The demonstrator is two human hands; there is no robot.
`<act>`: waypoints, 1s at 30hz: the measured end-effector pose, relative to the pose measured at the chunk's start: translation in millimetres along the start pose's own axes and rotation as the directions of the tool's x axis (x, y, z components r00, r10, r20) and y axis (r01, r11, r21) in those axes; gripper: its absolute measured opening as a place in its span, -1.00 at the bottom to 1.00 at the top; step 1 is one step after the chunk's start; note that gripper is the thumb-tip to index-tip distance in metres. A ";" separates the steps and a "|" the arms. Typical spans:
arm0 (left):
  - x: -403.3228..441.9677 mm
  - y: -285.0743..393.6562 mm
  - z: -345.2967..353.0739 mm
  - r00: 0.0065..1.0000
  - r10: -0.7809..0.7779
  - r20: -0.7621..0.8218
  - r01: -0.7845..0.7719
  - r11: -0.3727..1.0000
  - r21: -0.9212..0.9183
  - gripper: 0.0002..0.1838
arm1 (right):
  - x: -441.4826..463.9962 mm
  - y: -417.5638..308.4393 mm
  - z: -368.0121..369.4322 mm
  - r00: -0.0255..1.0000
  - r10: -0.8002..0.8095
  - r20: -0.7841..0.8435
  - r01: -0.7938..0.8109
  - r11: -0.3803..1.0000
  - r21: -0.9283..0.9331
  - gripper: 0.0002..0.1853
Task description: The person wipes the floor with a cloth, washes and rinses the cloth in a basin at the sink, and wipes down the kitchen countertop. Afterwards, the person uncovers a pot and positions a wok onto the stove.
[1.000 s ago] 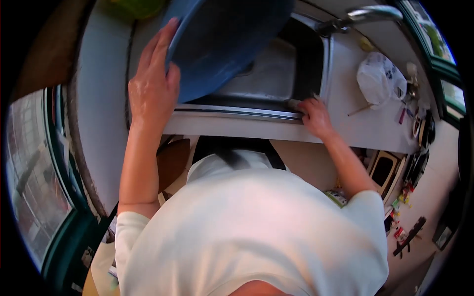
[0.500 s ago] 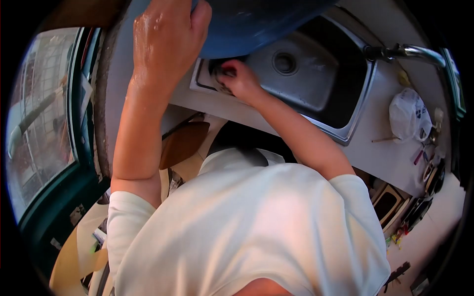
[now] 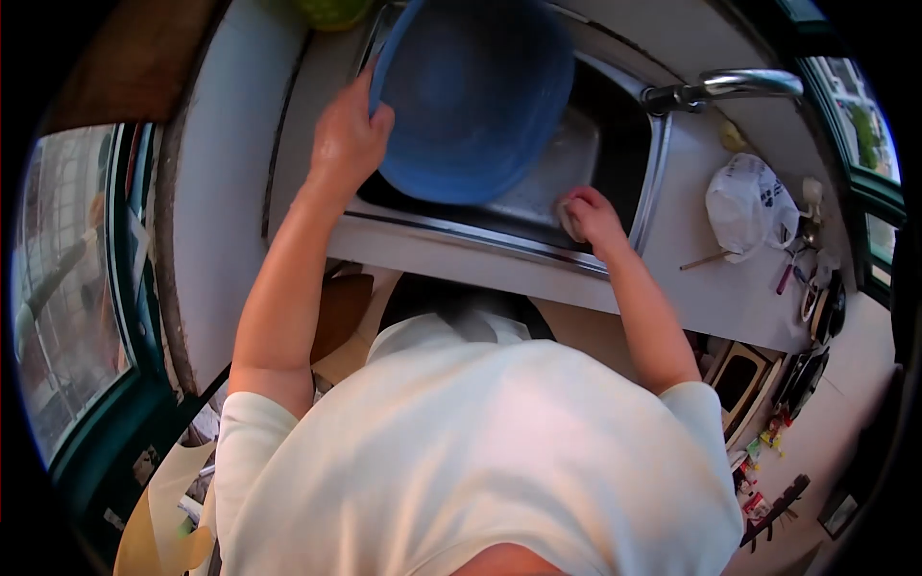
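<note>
A blue basin (image 3: 475, 106) is tilted over the left part of the metal sink (image 3: 576, 158), its inside facing me. My left hand (image 3: 348, 139) grips the basin's left rim, thumb on one side and fingers on the other. Over the sink's front right part, my right hand (image 3: 594, 219) is closed round a small pale cloth (image 3: 569, 220), whose edge sticks out at the left of the fingers. The far side of the basin is cut off by the top of the view.
Behind the sink's right corner a chrome faucet (image 3: 740, 86) reaches right. On the right counter lie a white plastic bag (image 3: 749, 206), a thin stick (image 3: 704, 260) and small utensils. A yellow-green object (image 3: 331, 12) stands at the top left.
Since half a second ago, my right hand has moved from the sink's left corner to its right side with the cloth. The basin, in my left hand, now shows more of its inside.
</note>
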State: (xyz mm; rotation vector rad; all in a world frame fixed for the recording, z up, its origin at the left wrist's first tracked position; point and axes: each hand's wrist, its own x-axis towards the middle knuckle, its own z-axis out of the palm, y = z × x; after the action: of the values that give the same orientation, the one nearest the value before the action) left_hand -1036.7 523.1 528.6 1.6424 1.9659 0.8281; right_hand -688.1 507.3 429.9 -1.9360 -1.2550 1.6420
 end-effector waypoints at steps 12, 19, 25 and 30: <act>-25.1 7.6 151.7 0.986 -0.104 0.132 0.113 0.992 -0.063 -0.29 | -10.3 -45.2 -36.4 0.966 -0.256 0.030 0.201 0.821 0.534 -0.51; -17.6 44.6 221.0 0.464 -0.192 0.865 0.864 -0.118 -0.489 -0.65 | -32.9 -78.1 7.2 0.756 -0.604 0.253 0.655 0.709 -0.261 -0.57; -16.5 43.6 196.4 0.291 0.040 0.956 0.956 -0.039 -0.290 -0.57 | 41.3 -77.2 -24.8 0.820 -0.543 0.183 0.556 0.831 -0.028 -0.84; -21.7 55.1 201.6 0.326 0.233 0.916 0.876 -0.438 -0.201 -0.62 | 73.5 -32.5 7.6 0.942 -0.263 0.207 0.054 0.729 0.683 -0.62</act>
State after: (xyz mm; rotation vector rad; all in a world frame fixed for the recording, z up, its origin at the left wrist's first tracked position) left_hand -857.4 540.7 420.5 -0.2882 0.4510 0.6234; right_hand -711.5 580.0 403.8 -1.1381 -0.7128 1.9719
